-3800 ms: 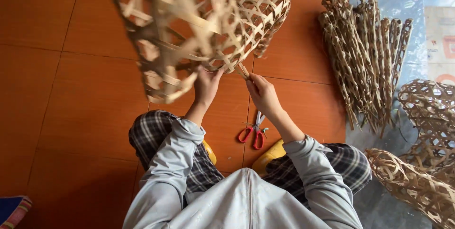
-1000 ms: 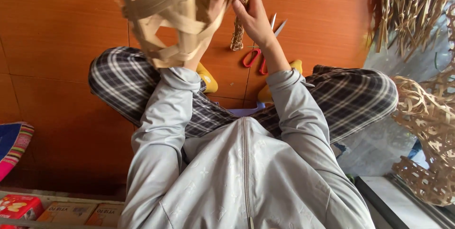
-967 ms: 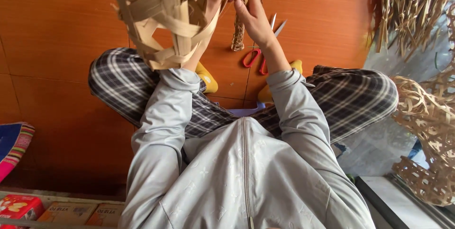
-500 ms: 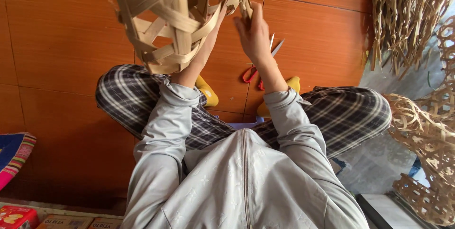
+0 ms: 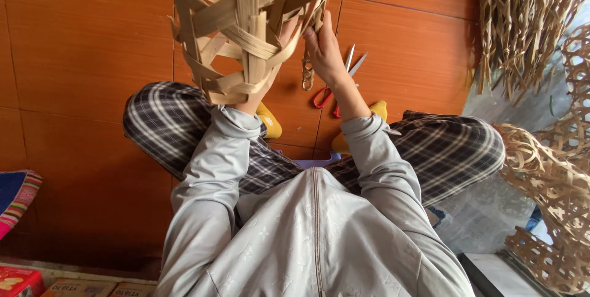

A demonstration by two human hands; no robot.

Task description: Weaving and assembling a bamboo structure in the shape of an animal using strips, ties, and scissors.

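Striped cloth [image 5: 15, 202]: far left of the basket, low at the picture's edge, on the orange tiled floor [image 5: 80, 57].
Woven basket [image 5: 246, 27]: open bamboo lattice, raised in front of the person, above the knees; its top runs out of the picture.
Left hand [image 5: 279, 36]: reaches up inside the basket, mostly hidden behind the strips; grip cannot be told, though it seems to bear against the inner wall.
Right hand [image 5: 324, 48]: at the basket's right edge, fingers pinched shut on a bamboo strip of the rim.
Hands together: close, the basket wall between them.
Hanging strip end [image 5: 306, 73]: dangles below the basket's right edge, just beside the right hand's wrist.
Scissors [image 5: 335, 85]: red-handled, blades apart, on the floor below and right of the basket, behind the right forearm.
Yellow slippers [image 5: 270, 122]: under the basket, by the plaid trouser knees.
Bamboo bundle [image 5: 522, 27]: well right of the basket, upper corner.
Other woven baskets [image 5: 553, 180]: far right of the basket, lower, lying stacked.
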